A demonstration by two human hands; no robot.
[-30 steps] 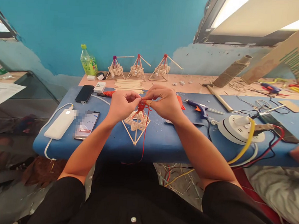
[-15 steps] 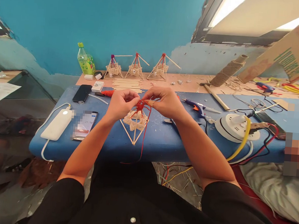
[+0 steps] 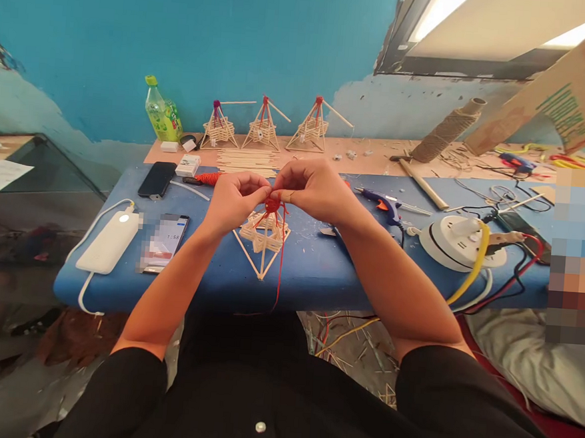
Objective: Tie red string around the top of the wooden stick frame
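Observation:
A small pyramid frame of wooden sticks (image 3: 263,260) stands on the blue table top, with a layered stick body inside it. Red cord (image 3: 272,205) is wound round its peak, and a loose tail hangs down past the table's front edge. At the peak, my left hand (image 3: 238,198) pinches the red cord between thumb and forefinger. My right hand (image 3: 312,188), also closed in a pinch, holds the cord right beside it. The fingertips of both hands nearly meet and hide part of the cord.
Behind stand several finished stick frames (image 3: 261,129) and a pile of loose sticks (image 3: 246,161). On the right are a glue gun (image 3: 384,204), a round power strip (image 3: 451,243) and a hammer (image 3: 422,183). Phones (image 3: 157,179) and a white power bank (image 3: 108,241) lie left.
My fingertips have drawn closer together over the peak, and the cord loop by my right hand has been pulled in. The view has shifted slightly.

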